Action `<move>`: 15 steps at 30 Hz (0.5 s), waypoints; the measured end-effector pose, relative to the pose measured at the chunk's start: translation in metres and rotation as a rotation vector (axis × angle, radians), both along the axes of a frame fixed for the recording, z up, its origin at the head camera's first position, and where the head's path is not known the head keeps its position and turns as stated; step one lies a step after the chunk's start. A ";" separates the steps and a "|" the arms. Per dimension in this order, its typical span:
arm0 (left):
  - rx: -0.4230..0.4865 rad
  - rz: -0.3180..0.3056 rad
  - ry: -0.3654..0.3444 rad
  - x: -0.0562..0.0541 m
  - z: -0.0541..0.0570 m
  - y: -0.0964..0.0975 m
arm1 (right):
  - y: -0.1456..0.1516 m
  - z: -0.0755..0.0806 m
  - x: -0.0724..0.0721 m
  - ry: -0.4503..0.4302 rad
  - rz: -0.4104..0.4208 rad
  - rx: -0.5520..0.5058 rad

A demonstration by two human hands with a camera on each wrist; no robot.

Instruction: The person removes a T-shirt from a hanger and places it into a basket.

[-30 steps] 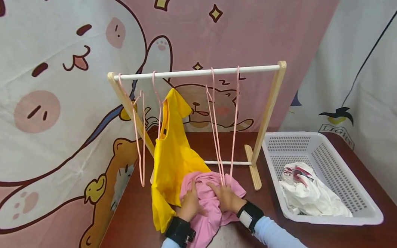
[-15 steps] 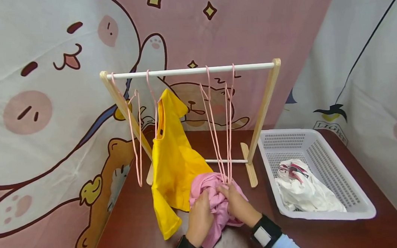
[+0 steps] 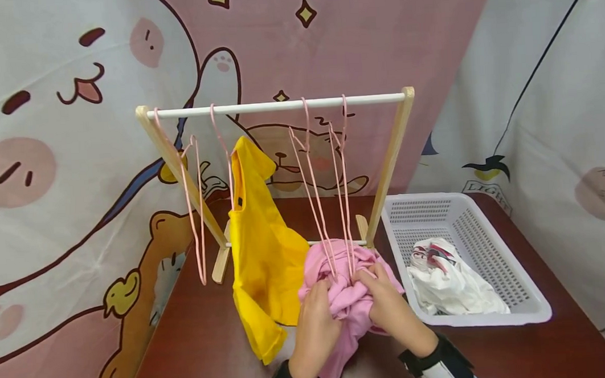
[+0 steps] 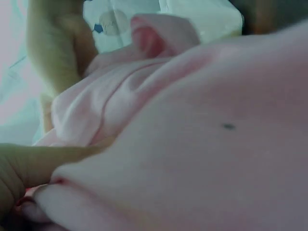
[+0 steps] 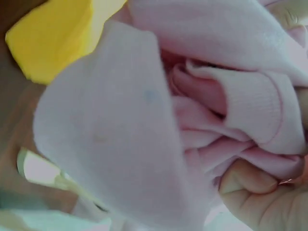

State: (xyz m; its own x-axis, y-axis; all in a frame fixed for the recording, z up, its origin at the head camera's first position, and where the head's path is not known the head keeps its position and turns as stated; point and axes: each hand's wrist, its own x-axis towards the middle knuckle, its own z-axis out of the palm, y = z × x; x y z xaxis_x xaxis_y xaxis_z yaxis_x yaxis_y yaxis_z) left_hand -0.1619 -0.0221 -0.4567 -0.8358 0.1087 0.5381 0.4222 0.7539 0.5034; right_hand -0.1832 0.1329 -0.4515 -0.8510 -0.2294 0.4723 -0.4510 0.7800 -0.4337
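Note:
A bunched pink garment (image 3: 357,300) lies between my two hands at the front of the rack. My left hand (image 3: 316,325) grips its left side, and a thumb pressing into the folds shows in the left wrist view. On the other side my right hand (image 3: 391,307) grips the cloth with curled fingers. A ribbed band (image 5: 255,108) of the garment shows beside that hand in the right wrist view. Two pink hangers, one left (image 3: 313,194) and one right (image 3: 345,192), hang with their lower ends against the garment. Some fingertips are hidden in the folds.
A yellow T-shirt (image 3: 262,259) hangs on a pink hanger left of my hands. One bare pink hanger (image 3: 195,217) is farther left. The wooden rack has a white bar (image 3: 267,107). At right, a white basket (image 3: 537,313) holds a white garment (image 3: 456,283).
My hands have gone from lying spread on the pink garment to gripping it. The cloth is gathered into a tighter bunch and has shifted right, against the hangers' lower ends.

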 end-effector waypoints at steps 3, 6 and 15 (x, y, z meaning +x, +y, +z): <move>0.050 -0.035 0.001 -0.003 0.003 0.011 | 0.012 0.006 0.002 0.084 -0.002 0.001; 0.103 -0.062 0.015 -0.006 0.003 0.022 | 0.022 0.011 0.003 0.159 -0.025 0.011; 0.323 -0.167 -0.030 -0.024 0.000 0.063 | 0.053 0.036 0.009 0.180 -0.174 0.061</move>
